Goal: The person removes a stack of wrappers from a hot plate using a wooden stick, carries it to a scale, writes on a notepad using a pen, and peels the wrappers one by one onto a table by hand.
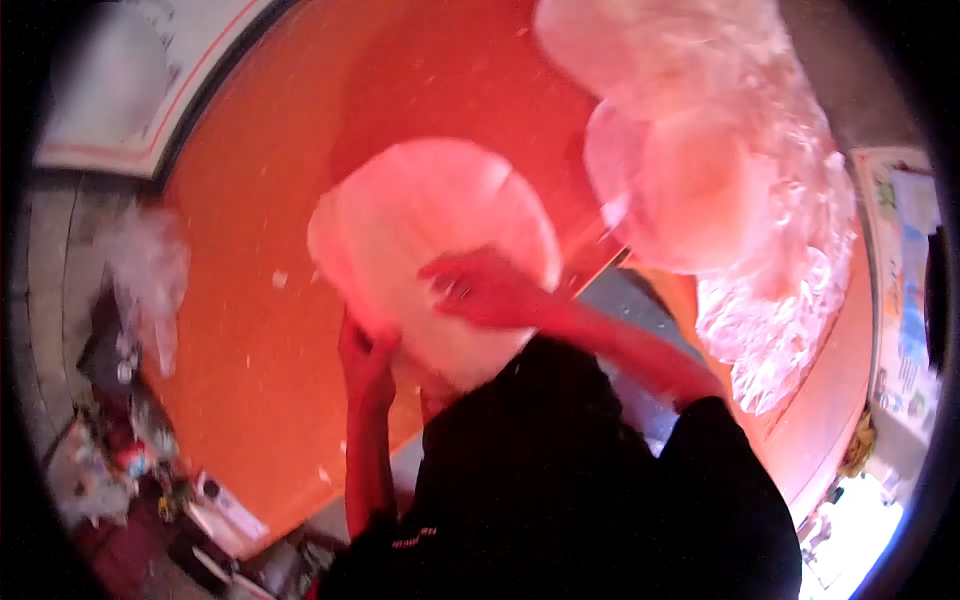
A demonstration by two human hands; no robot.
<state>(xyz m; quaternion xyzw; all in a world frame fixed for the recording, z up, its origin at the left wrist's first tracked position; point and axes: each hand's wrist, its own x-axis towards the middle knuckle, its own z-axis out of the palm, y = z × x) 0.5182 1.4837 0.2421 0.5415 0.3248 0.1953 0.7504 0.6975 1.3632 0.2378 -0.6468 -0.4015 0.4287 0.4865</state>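
A pale, round, thin sheet-like piece [450, 210] is in front of my body above the orange-red table [240, 330]. My left hand [368, 352] grips its lower left edge, with the thumb up and the other fingers partly hidden by the piece. Over the middle of the piece is my right hand [475, 288], its fingers curled and slightly blurred. Whether those fingers pinch the sheet is too unclear to tell.
A large heap of translucent, crinkled sheets [770, 230] covers the table's right side, with round pieces on its left edge. Clear plastic [150, 270] hangs at the left edge. Mixed items [130, 460] lie lower left. A framed white board [110, 90] is upper left.
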